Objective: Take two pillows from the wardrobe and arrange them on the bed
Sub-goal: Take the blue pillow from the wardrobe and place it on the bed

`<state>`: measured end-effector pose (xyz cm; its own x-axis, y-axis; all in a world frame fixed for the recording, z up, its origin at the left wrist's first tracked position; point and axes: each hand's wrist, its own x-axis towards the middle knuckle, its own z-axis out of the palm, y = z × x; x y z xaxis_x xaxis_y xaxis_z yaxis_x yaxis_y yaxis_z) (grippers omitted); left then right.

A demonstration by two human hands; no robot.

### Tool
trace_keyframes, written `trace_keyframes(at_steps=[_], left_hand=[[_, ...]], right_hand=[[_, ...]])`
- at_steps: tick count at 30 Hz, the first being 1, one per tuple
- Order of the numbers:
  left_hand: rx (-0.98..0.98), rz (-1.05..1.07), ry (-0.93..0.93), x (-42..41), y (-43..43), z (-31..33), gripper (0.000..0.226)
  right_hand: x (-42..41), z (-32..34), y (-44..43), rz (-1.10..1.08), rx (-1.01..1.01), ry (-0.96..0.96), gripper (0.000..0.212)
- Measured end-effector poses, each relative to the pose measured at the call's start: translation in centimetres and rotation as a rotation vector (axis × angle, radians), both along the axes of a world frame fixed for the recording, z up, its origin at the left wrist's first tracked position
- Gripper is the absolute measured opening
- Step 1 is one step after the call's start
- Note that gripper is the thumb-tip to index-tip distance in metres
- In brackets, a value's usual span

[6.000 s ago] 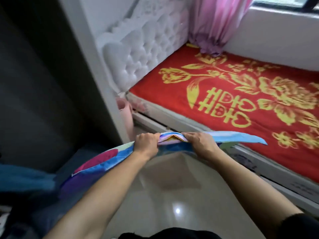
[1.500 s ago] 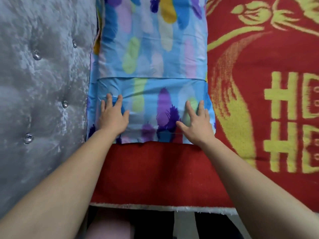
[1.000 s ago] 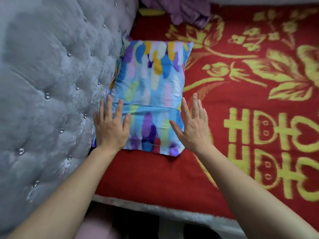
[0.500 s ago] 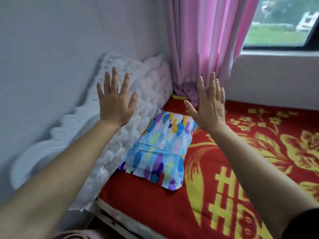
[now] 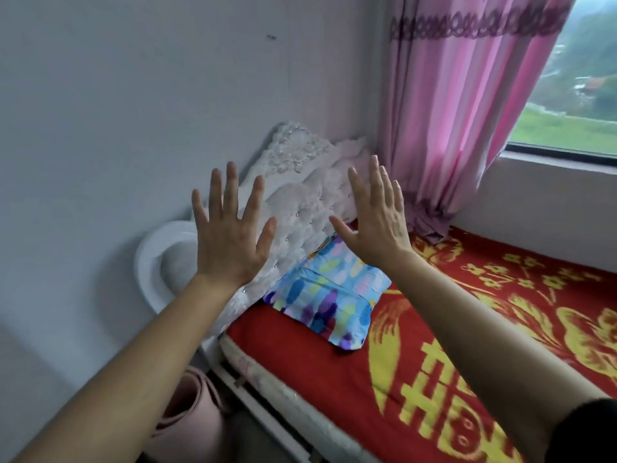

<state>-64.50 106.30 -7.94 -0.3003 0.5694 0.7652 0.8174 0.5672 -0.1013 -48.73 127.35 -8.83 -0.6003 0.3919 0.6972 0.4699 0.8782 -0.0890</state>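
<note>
The pillow point(image 5: 329, 297) looks soft, light and floppy; best taken by its edges. Left hand point(image 5: 230, 242) and right hand point(image 5: 380, 225) hover, each grip wide, empty.

We hold our left hand point(image 5: 230, 242) and right hand point(image 5: 377, 222) raised at mid-frame, fingers spread, gripping nothing. Below them, a blue patterned pillow point(image 5: 329, 299) lies flat on the red bed point(image 5: 467, 379), touching the white padded headboard point(image 5: 300, 202). A pink curtain point(image 5: 460, 105) hangs at upper right.
</note>
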Motion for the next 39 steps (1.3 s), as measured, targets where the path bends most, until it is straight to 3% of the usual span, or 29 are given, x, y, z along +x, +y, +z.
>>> trace_keyframes(at_steps=[4, 13, 18, 24, 31, 39], left_hand=[[0.001, 0.111, -0.026, 4.0, -7.6, 0.5, 0.065], [0.003, 0.377, 0.125, 14.4, -23.8, 3.1, 0.063], [0.000, 0.540, 0.040, 21.7, -31.4, 0.3, 0.065], [-0.161, 0.718, -0.031, 29.4, -41.5, -2.3, 0.069], [-0.062, 0.877, -0.095, 32.9, -53.9, -0.2, 0.070], [-0.035, 0.886, -0.092, 34.6, -69.7, -0.3, 0.074]], right_hand=[[1.3, 0.0, -6.2, 0.125, 0.006, -0.031, 0.087], [3.3, 0.4, -18.2, 0.414, -0.020, 0.033, 0.088], [7.0, -3.7, -25.2, 0.588, -0.068, -0.023, 0.089], [11.8, -7.4, -32.8, 0.655, -0.106, -0.138, 0.094], [14.6, -4.8, -43.1, 0.695, -0.050, -0.132, 0.091], [14.6, -3.0, -58.8, 0.716, -0.034, -0.099, 0.091]])
